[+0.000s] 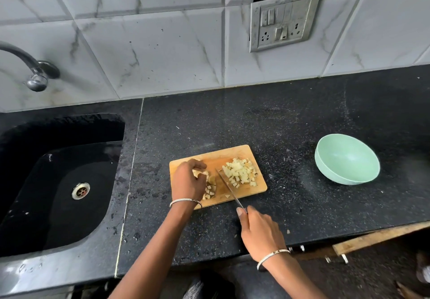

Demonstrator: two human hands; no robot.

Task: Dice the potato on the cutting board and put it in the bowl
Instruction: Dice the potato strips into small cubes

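A small wooden cutting board (232, 153) lies on the black counter. A heap of diced potato (240, 172) covers its right half. My left hand (187, 182) curls over the remaining uncut potato piece (202, 173) on the board's left side, with a few cut cubes (209, 191) beside it. My right hand (258, 231) grips the handle of a knife (229, 188), whose blade lies across the board between the two potato groups. A pale green bowl (325, 166) sits empty to the right of the board.
A black sink (58, 182) with a steel drain lies to the left, under a tap (35, 75). A switch and socket plate (283, 20) hangs on the tiled wall. The counter's front edge runs just below my right hand.
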